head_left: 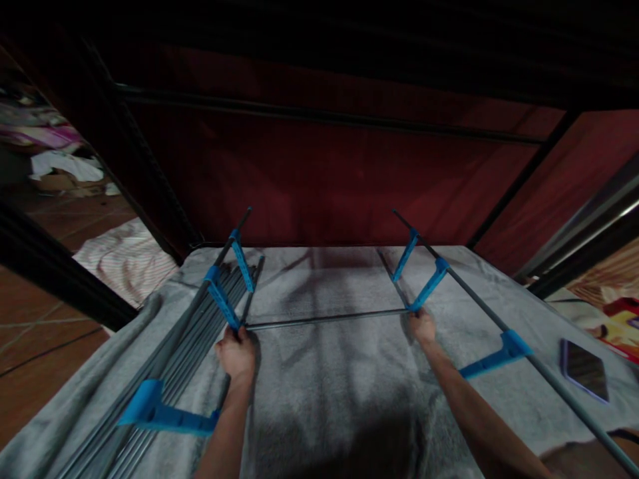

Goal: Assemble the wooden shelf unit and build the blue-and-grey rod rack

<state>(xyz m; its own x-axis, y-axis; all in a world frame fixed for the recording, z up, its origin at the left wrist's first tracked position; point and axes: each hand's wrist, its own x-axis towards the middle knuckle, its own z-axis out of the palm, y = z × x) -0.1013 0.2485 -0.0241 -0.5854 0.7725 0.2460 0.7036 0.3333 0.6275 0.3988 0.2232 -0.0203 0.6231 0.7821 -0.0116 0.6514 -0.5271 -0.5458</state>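
My left hand (236, 351) is closed round the lower end of a blue bracket (223, 299), where a grey crossbar (329, 320) meets the left side frame. At the crossbar's other end, my right hand (423, 326) grips the foot of another blue bracket (428, 287) on the right side frame. Each side frame has a long grey pole, the right pole (479, 303) running toward the lower right corner. More blue brackets, one at the front left (164, 412) and one at the front right (496, 358), join these poles. My fingertips are partly hidden.
Several loose grey tubes (187, 352) lie on the grey blanket (329, 399) at the left. A phone (585, 370) rests at the right, near a red and yellow package (624, 326). Behind stands a dark red panel (319, 179) with dark posts at both sides.
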